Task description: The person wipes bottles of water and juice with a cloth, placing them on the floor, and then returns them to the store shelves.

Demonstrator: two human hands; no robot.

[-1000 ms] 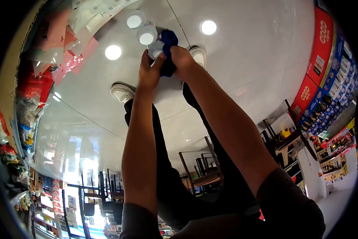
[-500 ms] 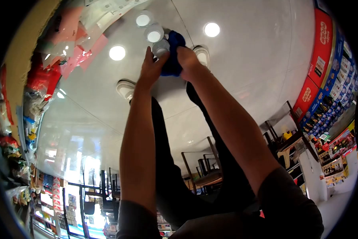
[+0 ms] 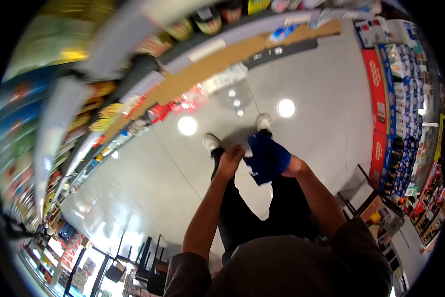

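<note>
Through the head camera I look down at my two hands, which are in front of my body and above the dark trousers [image 3: 241, 218]. My right hand [image 3: 295, 167] is closed on one side of a blue cloth [image 3: 268, 159]; its fingers are partly hidden by the fabric. The cloth is between the two hands, loosely bunched, with an uneven edge toward the left. In my view it covers part of the right leg.

My left hand [image 3: 230, 161] is just beside this uneven edge, with its fingers pointing to the cloth. I cannot tell if the fingertips touch it, nor whether thumb and fingers are apart or together.

Beyond the feet, three small round containers [image 3: 237, 103] with whitish tops are in a row on the pale tiled floor [image 3: 316, 148], well apart from the hands. Both light-coloured shoes [image 3: 212, 142] are between the hands and this row.

At the far left there is a shelf [image 3: 185, 63] with many goods, rather blurred, and red packages [image 3: 158, 113] lie along its foot. On the right side I see red boxes [image 3: 379, 153] and, nearer, a dark chair [image 3: 367, 203].
</note>
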